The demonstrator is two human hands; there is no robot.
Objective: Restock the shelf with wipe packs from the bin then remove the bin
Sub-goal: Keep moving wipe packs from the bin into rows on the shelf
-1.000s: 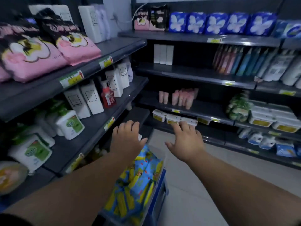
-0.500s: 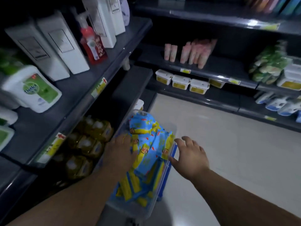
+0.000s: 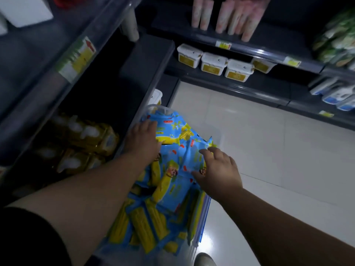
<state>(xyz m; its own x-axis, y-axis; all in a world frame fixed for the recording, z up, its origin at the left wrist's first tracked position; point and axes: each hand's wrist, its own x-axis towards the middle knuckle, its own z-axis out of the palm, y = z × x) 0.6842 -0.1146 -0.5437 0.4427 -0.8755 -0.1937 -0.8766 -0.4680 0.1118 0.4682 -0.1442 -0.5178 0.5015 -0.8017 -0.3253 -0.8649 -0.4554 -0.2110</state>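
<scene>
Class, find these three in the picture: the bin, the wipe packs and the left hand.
bin (image 3: 161,108): head view, on its clear far rim.
wipe packs (image 3: 172,181): head view, on a blue and yellow pack atop the pile.
left hand (image 3: 143,138): head view, on the back of the hand.

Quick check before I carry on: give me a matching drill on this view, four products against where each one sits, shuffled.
Things:
1. wipe packs
2. white tubs
3. pink tubes
4. gold packs

Places:
A. standing upright at the top of the view
B. heaped in the clear bin
C. side by side on the low back shelf
D. stacked in the dark bay left of the bin

Pairs: 1-B, 2-C, 3-A, 4-D
</scene>
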